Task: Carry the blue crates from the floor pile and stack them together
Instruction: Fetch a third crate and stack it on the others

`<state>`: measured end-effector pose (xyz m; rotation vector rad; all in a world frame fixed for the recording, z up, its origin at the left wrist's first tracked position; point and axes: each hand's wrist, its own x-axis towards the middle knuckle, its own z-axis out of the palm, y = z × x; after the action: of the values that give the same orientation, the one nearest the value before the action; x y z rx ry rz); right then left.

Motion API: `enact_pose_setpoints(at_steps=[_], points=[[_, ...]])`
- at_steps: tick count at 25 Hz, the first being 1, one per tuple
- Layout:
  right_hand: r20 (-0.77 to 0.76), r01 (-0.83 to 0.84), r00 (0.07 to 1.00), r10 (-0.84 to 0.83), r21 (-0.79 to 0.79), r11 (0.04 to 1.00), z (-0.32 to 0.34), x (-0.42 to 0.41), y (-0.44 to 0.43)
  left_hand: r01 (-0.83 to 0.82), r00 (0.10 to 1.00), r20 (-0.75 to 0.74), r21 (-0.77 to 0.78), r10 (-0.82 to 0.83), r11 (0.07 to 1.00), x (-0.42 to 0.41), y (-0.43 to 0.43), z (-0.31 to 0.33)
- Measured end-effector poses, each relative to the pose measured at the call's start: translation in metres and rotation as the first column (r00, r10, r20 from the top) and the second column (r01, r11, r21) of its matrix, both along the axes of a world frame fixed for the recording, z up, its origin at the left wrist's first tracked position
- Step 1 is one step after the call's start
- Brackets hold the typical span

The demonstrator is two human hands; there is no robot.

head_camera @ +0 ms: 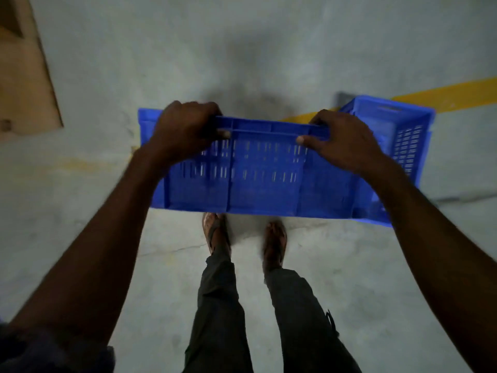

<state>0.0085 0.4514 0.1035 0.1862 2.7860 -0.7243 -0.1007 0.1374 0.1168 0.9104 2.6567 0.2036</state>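
The grey concrete floor [269, 49] fills most of the view, dim and blurred by motion, with a dark shadow falling across it ahead of the person. A tan wooden board or pallet [24, 76] is cut off by the top left corner, so its full shape cannot be made out. A yellow painted line [451, 95] runs off the right edge and vanishes behind the crates. The held blue crate [258, 173] is up off the floor in front of the person, its long slotted side wall facing the camera; its far side and interior are hidden, and no label or writing can be read on it. Behind its right end a second blue crate [400, 135] sits open side up, partly covered by the right forearm; whether the two touch cannot be told. The left hand [185, 127] is clenched over the top rim near the left end, fingers curled out of sight beyond it. The right hand [341, 138] is clasped on the same rim, thumb on the near face. Two sandalled feet [217, 232] stand below, smeared.
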Motion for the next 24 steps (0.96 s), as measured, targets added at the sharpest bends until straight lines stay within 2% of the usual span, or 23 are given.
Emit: enact_pose_setpoints(at_steps=[3, 5, 8, 9, 11, 13, 15, 18, 20, 21, 22, 24], points=[[-0.006, -0.223, 0.975, 0.223, -0.014, 0.975, 0.105, 0.01, -0.029, -0.08, 0.997, -0.018, -0.001, 0.08, 0.997, 0.037, -0.063, 0.127], [0.012, -0.357, 0.934, 0.357, 0.023, 0.934, 0.154, 0.012, -0.061, -0.139, 0.99, -0.01, -0.025, 0.138, 0.99, 0.071, -0.102, 0.189], [0.003, -0.454, 0.891, 0.454, 0.02, 0.891, 0.214, 0.021, -0.127, -0.259, 0.966, -0.033, -0.043, 0.258, 0.965, 0.133, -0.163, 0.26], [-0.024, -0.481, 0.876, 0.482, 0.033, 0.876, 0.23, 0.026, -0.15, -0.31, 0.95, -0.058, -0.02, 0.308, 0.951, 0.154, -0.185, 0.278], [-0.222, -0.487, 0.839, 0.497, 0.104, 0.867, 0.26, 0.042, -0.199, -0.418, 0.899, -0.132, 0.032, 0.418, 0.908, 0.2, -0.236, 0.313], [-0.46, -0.473, 0.744, 0.484, 0.148, 0.869, 0.288, 0.07, -0.256, -0.517, 0.824, -0.222, 0.085, 0.522, 0.852, 0.245, -0.288, 0.343], [-0.589, -0.523, 0.644, 0.489, 0.127, 0.843, 0.309, 0.107, -0.321, -0.62, 0.718, -0.3, 0.134, 0.628, 0.773, 0.291, -0.342, 0.371], [-0.584, -0.616, 0.623, 0.52, 0.043, 0.786, 0.318, 0.18, -0.424, -0.731, 0.521, -0.412, 0.238, 0.748, 0.64, 0.362, -0.415, 0.402], [-0.604, -0.62, 0.646, 0.466, -0.059, 0.782, 0.327, 0.215, -0.487, -0.757, 0.398, -0.52, 0.279, 0.756, 0.591, 0.408, -0.457, 0.415], [-0.631, -0.627, 0.629, 0.454, -0.068, 0.776, 0.337, 0.226, -0.515, -0.77, 0.337, -0.564, 0.296, 0.754, 0.565, 0.43, -0.476, 0.419], [-0.666, -0.642, 0.584, 0.465, -0.027, 0.766, 0.352, 0.234, -0.547, -0.789, 0.28, -0.595, 0.306, 0.754, 0.534, 0.456, -0.497, 0.424], [-0.715, -0.679, 0.419, 0.56, 0.163, 0.716, 0.384, 0.236, -0.599, -0.796, 0.225, -0.654, 0.303, 0.722, 0.523, 0.505, -0.526, 0.427]])
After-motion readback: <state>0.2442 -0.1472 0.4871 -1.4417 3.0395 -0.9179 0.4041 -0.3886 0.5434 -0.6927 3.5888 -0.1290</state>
